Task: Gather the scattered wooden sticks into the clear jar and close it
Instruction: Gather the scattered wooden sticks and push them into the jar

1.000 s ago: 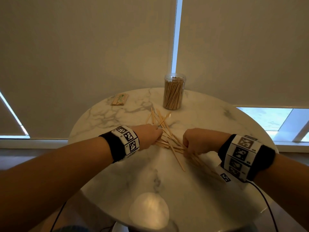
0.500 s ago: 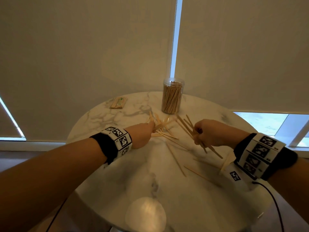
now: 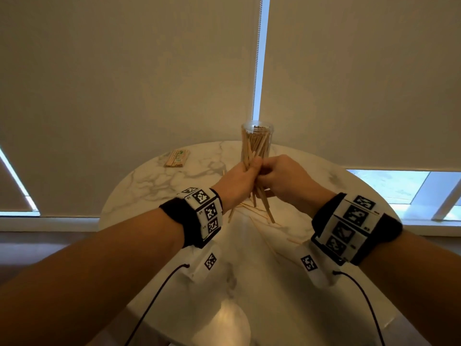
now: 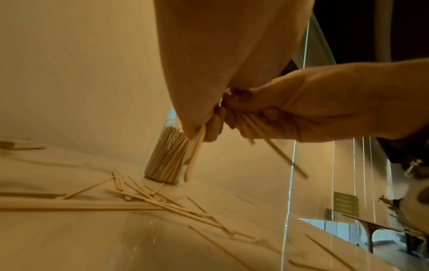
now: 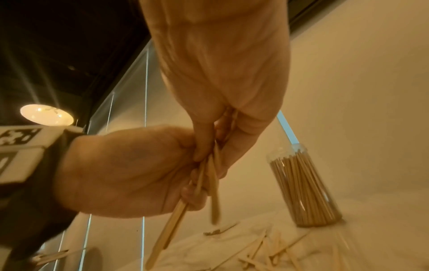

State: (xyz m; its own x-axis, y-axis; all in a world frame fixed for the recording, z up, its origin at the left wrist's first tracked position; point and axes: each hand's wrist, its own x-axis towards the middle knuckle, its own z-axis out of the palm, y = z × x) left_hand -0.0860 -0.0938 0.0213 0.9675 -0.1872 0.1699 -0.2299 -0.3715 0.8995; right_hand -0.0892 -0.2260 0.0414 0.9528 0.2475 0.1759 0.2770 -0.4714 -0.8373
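Both hands are raised above the table and meet in front of the clear jar (image 3: 257, 141), which stands open-topped and packed with upright sticks. My left hand (image 3: 250, 167) grips a bundle of wooden sticks (image 3: 260, 203) whose lower ends fan out below the fist. My right hand (image 3: 268, 171) pinches the same bundle from the right. In the right wrist view the left hand (image 5: 195, 187) curls round the sticks (image 5: 212, 176), with the jar (image 5: 304, 190) beyond. Loose sticks (image 4: 162, 203) lie in front of the jar (image 4: 167, 157).
The round marble table (image 3: 149, 181) ends close behind the jar, with roller blinds behind it. A flat wrapped pack of sticks (image 3: 177, 158) lies at the table's back left. More loose sticks (image 3: 294, 239) lie under my right wrist. Cables hang from both wrists.
Both hands have lifted off the table with sticks and come together in front of the jar. The sticks that the right hand held apart are now in one shared bundle.
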